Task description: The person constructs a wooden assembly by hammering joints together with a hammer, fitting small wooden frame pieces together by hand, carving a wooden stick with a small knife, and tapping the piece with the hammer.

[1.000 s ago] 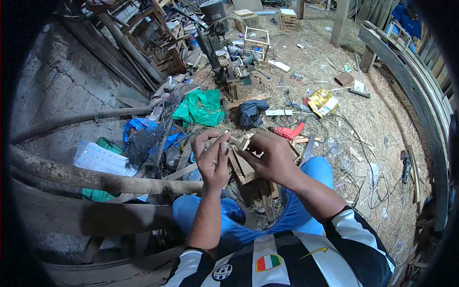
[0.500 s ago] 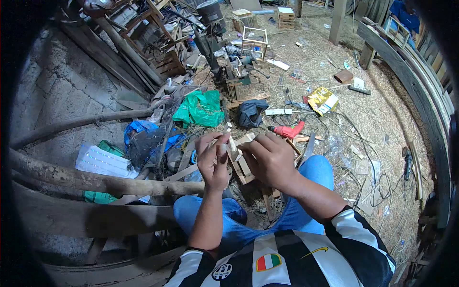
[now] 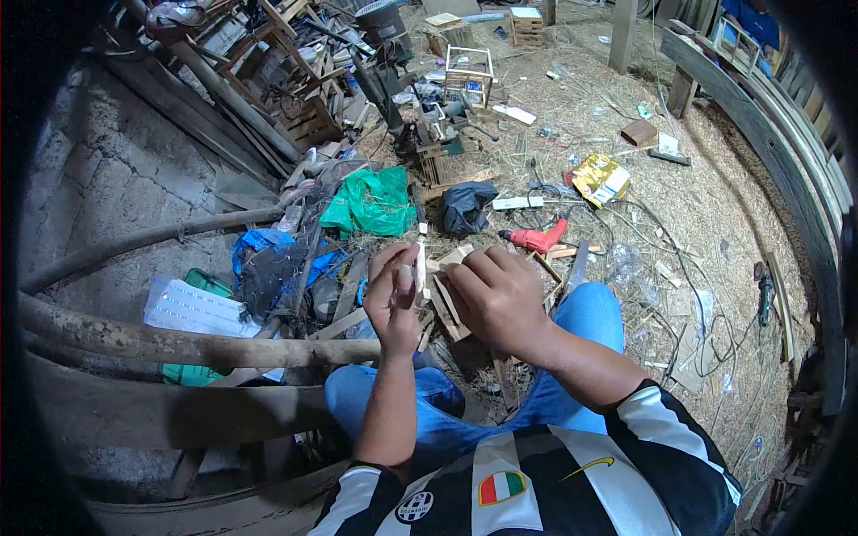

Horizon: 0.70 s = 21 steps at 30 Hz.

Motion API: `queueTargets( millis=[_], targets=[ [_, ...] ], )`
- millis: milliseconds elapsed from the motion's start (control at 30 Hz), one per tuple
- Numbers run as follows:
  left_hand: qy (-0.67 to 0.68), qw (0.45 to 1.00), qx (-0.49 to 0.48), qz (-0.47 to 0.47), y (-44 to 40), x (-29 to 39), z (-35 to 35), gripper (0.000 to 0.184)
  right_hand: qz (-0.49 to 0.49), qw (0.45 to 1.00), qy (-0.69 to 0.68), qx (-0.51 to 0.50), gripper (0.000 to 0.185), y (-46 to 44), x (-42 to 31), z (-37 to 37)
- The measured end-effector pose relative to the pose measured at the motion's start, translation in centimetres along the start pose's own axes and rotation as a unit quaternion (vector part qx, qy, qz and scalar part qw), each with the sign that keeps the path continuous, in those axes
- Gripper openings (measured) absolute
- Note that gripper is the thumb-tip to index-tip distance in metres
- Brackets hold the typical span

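Wood stick (image 3: pixel 423 265) is pinched in the left hand (image 3: pixel 394 295), above the floor (image 3: pixel 751 214). Its long side runs forward, far end pointing ahead past the hand. The curled right hand (image 3: pixel 502 297) is close; I cannot tell if it holds anything.

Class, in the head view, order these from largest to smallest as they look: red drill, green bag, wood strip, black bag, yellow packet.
1. Green bag
2. Black bag and yellow packet: too alike to rank
3. Red drill
4. Wood strip, partly covered by fingers
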<state>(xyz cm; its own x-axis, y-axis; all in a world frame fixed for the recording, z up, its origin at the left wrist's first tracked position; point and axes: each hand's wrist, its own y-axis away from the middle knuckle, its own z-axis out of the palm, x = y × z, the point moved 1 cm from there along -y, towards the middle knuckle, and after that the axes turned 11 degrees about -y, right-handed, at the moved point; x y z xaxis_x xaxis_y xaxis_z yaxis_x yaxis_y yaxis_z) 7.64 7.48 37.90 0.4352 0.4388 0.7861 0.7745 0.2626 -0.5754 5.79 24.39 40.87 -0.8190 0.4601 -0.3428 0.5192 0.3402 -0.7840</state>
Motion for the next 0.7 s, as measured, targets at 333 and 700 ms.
queueTargets(
  millis=[333, 700],
  targets=[
    [0.058, 0.998, -0.005, -0.02, 0.0, -0.3, 0.4, 0.036, 0.022, 0.999, -0.021, -0.017, 0.014, 0.0, 0.0, 0.2],
    [-0.237, 0.954, -0.169, 0.077, -2.2, -6.0, 0.7, 0.032, 0.343, 0.906, -0.228, -0.1, 0.027, 2.3, 6.2, 6.8]
  ],
)
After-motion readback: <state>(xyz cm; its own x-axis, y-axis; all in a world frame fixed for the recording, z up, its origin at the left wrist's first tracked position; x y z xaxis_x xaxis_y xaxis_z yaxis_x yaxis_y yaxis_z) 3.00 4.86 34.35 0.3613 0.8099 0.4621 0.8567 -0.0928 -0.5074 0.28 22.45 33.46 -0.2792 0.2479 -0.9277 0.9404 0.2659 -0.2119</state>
